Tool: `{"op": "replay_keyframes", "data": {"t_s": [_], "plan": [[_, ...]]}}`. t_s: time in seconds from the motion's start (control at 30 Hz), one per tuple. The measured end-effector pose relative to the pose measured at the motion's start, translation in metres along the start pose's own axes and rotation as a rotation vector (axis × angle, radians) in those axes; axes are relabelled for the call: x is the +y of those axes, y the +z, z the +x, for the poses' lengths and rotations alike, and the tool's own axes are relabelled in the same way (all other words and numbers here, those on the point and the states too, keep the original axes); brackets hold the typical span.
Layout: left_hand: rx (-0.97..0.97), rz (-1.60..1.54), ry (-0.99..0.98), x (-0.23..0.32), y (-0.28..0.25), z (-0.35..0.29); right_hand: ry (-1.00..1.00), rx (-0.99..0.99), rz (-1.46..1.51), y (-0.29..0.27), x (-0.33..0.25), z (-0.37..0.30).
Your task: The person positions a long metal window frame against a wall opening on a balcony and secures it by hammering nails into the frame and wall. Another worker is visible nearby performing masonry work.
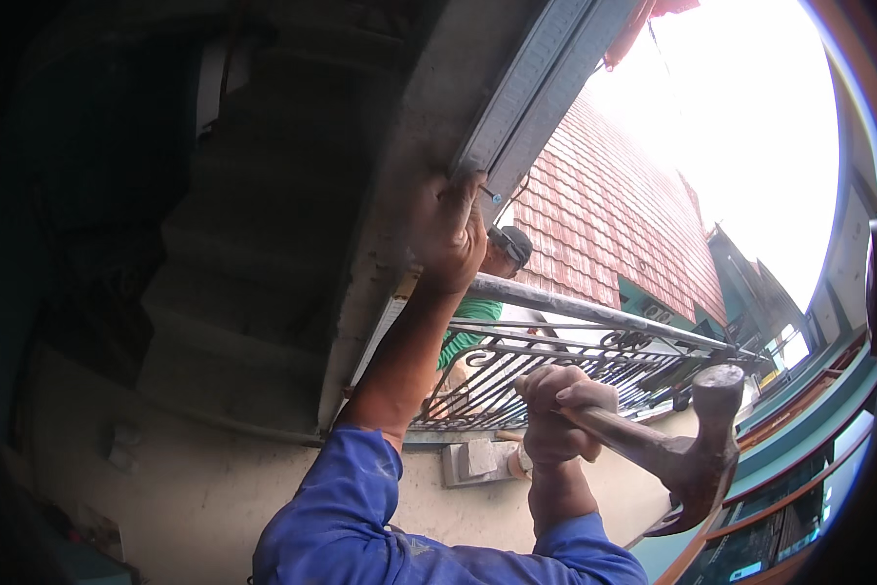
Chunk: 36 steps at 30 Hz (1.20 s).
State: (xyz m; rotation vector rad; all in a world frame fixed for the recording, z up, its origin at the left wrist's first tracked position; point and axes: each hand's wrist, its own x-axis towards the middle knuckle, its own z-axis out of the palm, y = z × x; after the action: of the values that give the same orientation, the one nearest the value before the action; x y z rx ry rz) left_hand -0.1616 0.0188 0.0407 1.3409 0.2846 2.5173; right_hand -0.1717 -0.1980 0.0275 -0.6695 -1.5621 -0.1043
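My left hand [453,229] is raised against the lower end of a grey metal channel [524,93] fixed along a concrete edge. Its fingers are pinched round a thin nail [491,193] with a bluish head, which points outward from the channel. Lower down and to the right, my right hand [567,409] is closed round the handle of a claw hammer [697,456]. The hammer's steel head is held away from the nail, off to the right, with the claw pointing down. Both arms wear blue sleeves.
Concrete stairs [253,244] lie in shadow at the left. A metal railing [594,310] with curled bars runs behind my hands. Beyond it is a person in a cap [514,244] and green top. Grey blocks [477,458] sit below; a red tiled roof [594,205] rises behind.
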Motion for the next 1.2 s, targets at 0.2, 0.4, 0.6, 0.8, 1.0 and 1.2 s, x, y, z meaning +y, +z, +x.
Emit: {"op": "replay_keyframes", "data": {"t_s": [0.2,0.4,0.6,0.8,1.0,1.2], "plan": [[0.008,-0.05,0.013,-0.002,0.002,0.002,0.511,0.021,-0.498,-0.003,0.013,0.008],[-0.003,0.087,0.049,-0.002,-0.001,0.003,0.07,0.044,-0.228,0.003,0.014,0.002],[-0.007,0.068,0.054,0.0,-0.002,0.008,0.358,0.089,-0.273,-0.016,0.023,0.002],[0.011,-0.087,0.018,0.009,-0.002,0.006,0.389,0.135,-0.389,-0.013,-0.001,-0.012],[-0.03,-0.148,-0.024,0.008,-0.004,0.011,0.407,0.117,-0.474,-0.012,0.017,-0.005],[-0.086,-0.022,0.032,0.0,-0.01,0.012,0.515,0.073,-0.576,-0.019,0.025,-0.004]]}}
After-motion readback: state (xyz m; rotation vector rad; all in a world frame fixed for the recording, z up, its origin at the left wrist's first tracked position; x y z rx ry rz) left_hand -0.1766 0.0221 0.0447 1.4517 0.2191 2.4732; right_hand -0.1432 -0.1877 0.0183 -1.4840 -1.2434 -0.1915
